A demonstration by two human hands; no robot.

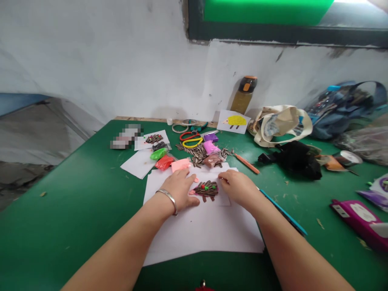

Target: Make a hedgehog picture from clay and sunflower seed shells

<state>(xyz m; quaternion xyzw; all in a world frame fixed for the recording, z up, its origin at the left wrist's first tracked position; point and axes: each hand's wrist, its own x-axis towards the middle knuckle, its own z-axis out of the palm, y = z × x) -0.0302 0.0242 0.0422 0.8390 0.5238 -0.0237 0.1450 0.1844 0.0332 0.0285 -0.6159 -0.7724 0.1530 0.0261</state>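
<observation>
- Green table (60,226) carried a stack of white paper (200,238) at the wearer's 12 o'clock.
- Clay hedgehog (206,190), set with dark striped sunflower seeds and red and green dots, lay on the upper sheet near the stack's 12 o'clock edge, with its pink snout toward 9 o'clock.
- Left hand (178,188) lay palm down at the hedgehog's 9 o'clock. Its fingers (192,202) were extended and slightly spread on the paper, just beside the figure, and held nothing. A silver bangle (168,198) sat on the wrist.
- Right hand (238,186) lay at the hedgehog's 2 o'clock, near its seeds. Its fingers (224,178) were bent down to the paper. No held object was visible; any grip on the sheet could not be determined.
- Beyond the stack at 12 o'clock lay loose seeds (197,155) and bagged clay in green (159,153), red (164,162), pink (181,164) and purple (210,138).
- Red-handled scissors (188,136) lay behind the clay, and a yellow hedgehog drawing (234,121) stood near the wall.
- An orange pencil (247,163) lay at 2 o'clock and a blue pencil (283,212) at 3 o'clock.
- A canvas tote bag (280,125) and black cloth (294,159) lay farther out at 2 o'clock.
</observation>
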